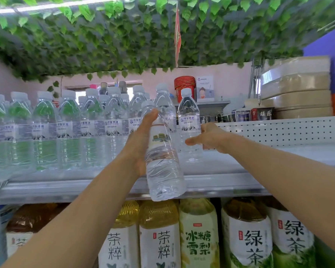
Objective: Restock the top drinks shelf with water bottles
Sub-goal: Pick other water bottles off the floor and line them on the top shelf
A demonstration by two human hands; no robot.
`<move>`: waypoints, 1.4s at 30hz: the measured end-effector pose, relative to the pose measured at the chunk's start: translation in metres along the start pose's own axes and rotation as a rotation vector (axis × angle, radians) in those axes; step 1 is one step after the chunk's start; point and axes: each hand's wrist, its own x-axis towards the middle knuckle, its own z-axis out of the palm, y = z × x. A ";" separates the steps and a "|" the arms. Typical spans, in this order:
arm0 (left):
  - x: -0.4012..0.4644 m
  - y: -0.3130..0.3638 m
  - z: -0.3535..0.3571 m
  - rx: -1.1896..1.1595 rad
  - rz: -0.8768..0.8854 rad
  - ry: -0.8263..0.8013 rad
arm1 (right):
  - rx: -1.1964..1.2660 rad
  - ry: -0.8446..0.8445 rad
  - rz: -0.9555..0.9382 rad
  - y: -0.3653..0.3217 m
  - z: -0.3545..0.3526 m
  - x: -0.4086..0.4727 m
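The left hand's (pixel 141 144) fingers are hidden behind the tilted water bottle (pixel 163 161) it holds; only the thumb along the neck and the heel of the palm show, so its grip is closed round that bottle. The bottle leans with its cap toward the top shelf (pixel 230 182), its base hanging out past the shelf's front edge. The right hand (pixel 209 138) grips an upright water bottle (pixel 190 124) standing on the shelf, thumb across the front, fingers wrapped out of sight behind it. To the left of that upright bottle stands a packed row of water bottles (pixel 66 128), the farthest ones blurred. To its right the shelf surface is bare back to a white perforated panel (pixel 288 130). Under the shelf edge, tea bottles (pixel 197 235) are cut off by the frame bottom. Green leaves (pixel 124 39) hang overhead.
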 end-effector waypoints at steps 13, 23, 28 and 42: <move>0.002 -0.004 -0.004 -0.085 -0.002 -0.118 | -0.051 -0.032 0.042 -0.003 0.005 -0.010; -0.015 0.020 0.028 -0.076 0.006 0.054 | -0.127 -0.060 -0.318 -0.049 0.033 -0.134; -0.017 0.039 0.036 -0.180 0.003 -0.046 | 0.013 -0.043 -0.331 -0.049 0.032 -0.139; -0.028 0.063 0.063 0.080 0.296 0.051 | 0.017 -0.051 -0.347 -0.049 0.015 -0.146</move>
